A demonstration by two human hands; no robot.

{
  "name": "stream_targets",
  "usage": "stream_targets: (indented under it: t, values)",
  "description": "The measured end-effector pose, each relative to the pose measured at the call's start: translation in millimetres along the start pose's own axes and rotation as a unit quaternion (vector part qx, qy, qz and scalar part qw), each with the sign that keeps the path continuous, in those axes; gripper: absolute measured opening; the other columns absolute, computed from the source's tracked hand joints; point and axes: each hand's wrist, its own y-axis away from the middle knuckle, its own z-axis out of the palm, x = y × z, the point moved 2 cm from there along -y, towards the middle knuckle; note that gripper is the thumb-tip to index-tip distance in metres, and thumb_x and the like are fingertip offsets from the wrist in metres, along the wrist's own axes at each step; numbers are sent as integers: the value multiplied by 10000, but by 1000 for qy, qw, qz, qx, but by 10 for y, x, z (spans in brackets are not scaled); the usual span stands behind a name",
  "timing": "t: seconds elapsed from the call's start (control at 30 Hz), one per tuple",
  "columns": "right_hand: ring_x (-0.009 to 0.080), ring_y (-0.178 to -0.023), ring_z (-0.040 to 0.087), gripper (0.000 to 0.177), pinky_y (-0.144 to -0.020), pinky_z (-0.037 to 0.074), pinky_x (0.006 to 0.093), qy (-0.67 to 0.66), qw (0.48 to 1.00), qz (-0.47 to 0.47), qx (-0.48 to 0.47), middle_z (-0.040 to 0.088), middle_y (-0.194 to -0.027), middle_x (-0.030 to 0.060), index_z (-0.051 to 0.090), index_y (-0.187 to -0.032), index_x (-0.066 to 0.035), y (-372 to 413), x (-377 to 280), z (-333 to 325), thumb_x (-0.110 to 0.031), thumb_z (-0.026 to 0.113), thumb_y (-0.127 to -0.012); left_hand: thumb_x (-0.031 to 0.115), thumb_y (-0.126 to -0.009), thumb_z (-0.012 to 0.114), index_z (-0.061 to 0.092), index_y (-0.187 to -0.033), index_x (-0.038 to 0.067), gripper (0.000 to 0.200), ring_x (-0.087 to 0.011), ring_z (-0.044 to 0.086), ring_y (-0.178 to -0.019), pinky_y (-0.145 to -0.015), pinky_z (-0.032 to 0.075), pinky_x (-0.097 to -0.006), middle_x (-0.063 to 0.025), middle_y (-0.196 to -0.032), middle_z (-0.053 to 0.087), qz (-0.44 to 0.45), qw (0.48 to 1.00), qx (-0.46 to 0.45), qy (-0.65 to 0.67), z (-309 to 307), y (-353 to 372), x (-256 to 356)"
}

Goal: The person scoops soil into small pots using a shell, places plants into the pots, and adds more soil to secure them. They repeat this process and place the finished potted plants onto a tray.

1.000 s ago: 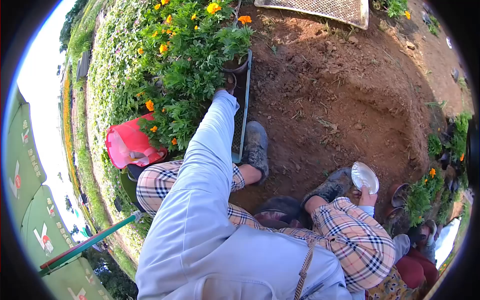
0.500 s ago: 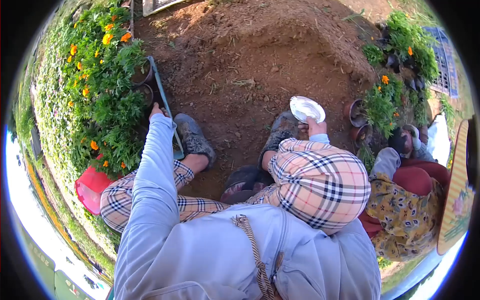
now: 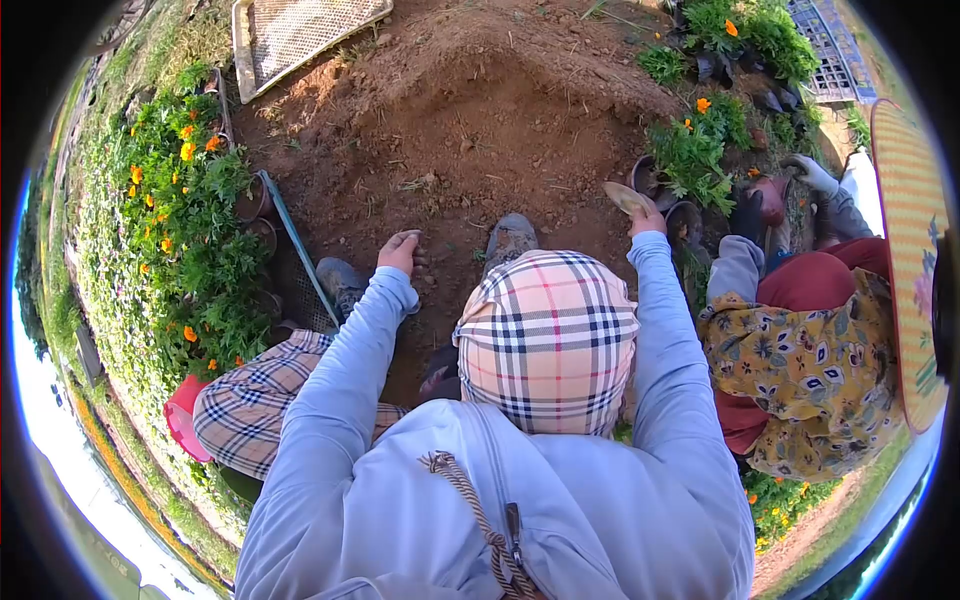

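Observation:
My right hand [image 3: 647, 216] grips a pale, flat shell [image 3: 624, 197], seen nearly edge-on, close to the plant pots on the right. Beside it stand a brown pot [image 3: 645, 178] and another pot [image 3: 684, 220] at the edge of the soil. Over the bare soil [image 3: 440, 150], left of centre, my left hand [image 3: 402, 253] hangs with its fingers curled in; no object shows in it. Near that hand lies a dark mesh tray with a blue-green rim [image 3: 292, 235], below a potted marigold clump [image 3: 225, 190].
A white mesh crate [image 3: 310, 40] lies at the top left. Soil is heaped in a mound [image 3: 520, 50] ahead. At right a co-worker [image 3: 810, 330] with a gloved hand [image 3: 815, 174] crouches by more marigolds [image 3: 700, 155]. A red bucket [image 3: 185, 415] stands at left.
My left hand has left the pots by the tray and come right over the soil. My right hand has swung right with the shell, which has turned edge-on. The view has shifted.

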Motion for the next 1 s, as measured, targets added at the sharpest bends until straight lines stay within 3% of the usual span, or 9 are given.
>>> stream_targets:
  t: [0.1, 0.23, 0.43, 0.47, 0.57, 0.7, 0.77, 0.93, 1.0]
  values:
    - [248, -855, 549, 261, -752, 407, 316, 55, 994, -88, 29, 571, -907, 152, 512, -1022, -54, -22, 1, 85, -122, 444, -780, 183, -818, 453, 508, -965, 117, 170, -105, 463, -491, -429, 408, -241, -14, -645, 498, -6, 995, -84, -51, 459, 79, 11]
    - [311, -835, 543, 249, -723, 416, 323, 21, 979, -201, -17, 561, -895, 174, 511, -1019, -54, 649, -518, 434, -113, 451, -784, 226, -832, 435, 485, -1019, 116, 223, -103, 494, -601, -509, 438, -230, -36, -773, 538, 6, 984, -158, -82, 968, 64, 107]
    - [336, -920, 466, 514, -788, 380, 375, 104, 874, -416, -229, 498, -1020, 166, 427, -1124, -99, 1204, -956, 1235, 5, 472, -622, 334, -848, 377, 426, -1102, 75, 365, -158, 526, -850, -704, 459, -301, -65, -1041, 494, 150, 960, -231, 46, 1141, -243, 302]
    - [338, -930, 459, 579, -804, 376, 373, 133, 849, -445, -253, 483, -1044, 160, 392, -1153, -102, 1247, -954, 1336, 7, 474, -591, 281, -856, 381, 402, -1128, 52, 357, -170, 520, -907, -788, 427, -290, -73, -1084, 484, 62, 980, -190, 9, 1066, -195, 351]
    - [333, -909, 471, 613, -798, 382, 371, 136, 824, -446, -322, 482, -1050, 144, 354, -1183, -114, 1280, -989, 1448, 4, 470, -594, 275, -824, 451, 387, -1130, -15, 427, -203, 537, -845, -762, 418, -278, -75, -945, 558, 97, 989, -108, -32, 677, -829, -187]
    - [277, -745, 544, 287, -670, 441, 318, 32, 898, -379, -223, 565, -875, 129, 527, -979, -27, 1164, -927, 1114, -96, 495, -703, 219, -825, 464, 385, -1107, 133, 306, -231, 562, -829, -708, 457, -361, -77, -947, 556, -81, 990, -55, 99, 616, -466, 32]
    - [191, -548, 551, 220, -496, 439, 274, -91, 977, 21, -193, 582, -661, 99, 574, -804, 20, 947, -439, 918, -181, 512, -739, 222, -810, 488, 407, -1068, 161, 278, -240, 574, -800, -664, 465, -370, -78, -952, 556, -80, 989, -65, 103, 666, -395, 69]
    - [140, -449, 524, 196, -395, 417, 258, -95, 927, 260, -253, 576, -603, 87, 557, -804, 16, 637, -84, 717, -154, 528, -712, 255, -780, 523, 440, -1026, 155, 279, -205, 562, -831, -695, 454, -352, -42, -956, 557, -66, 989, -31, 126, 809, -554, -121]
    - [147, -449, 527, 205, -391, 425, 272, -133, 897, 336, -255, 581, -625, 103, 523, -867, 21, 411, 92, 848, -120, 504, -719, 268, -781, 511, 449, -1024, 153, 276, -205, 551, -854, -715, 441, -346, -31, -948, 560, 131, 948, -19, -289, 676, -641, -221]
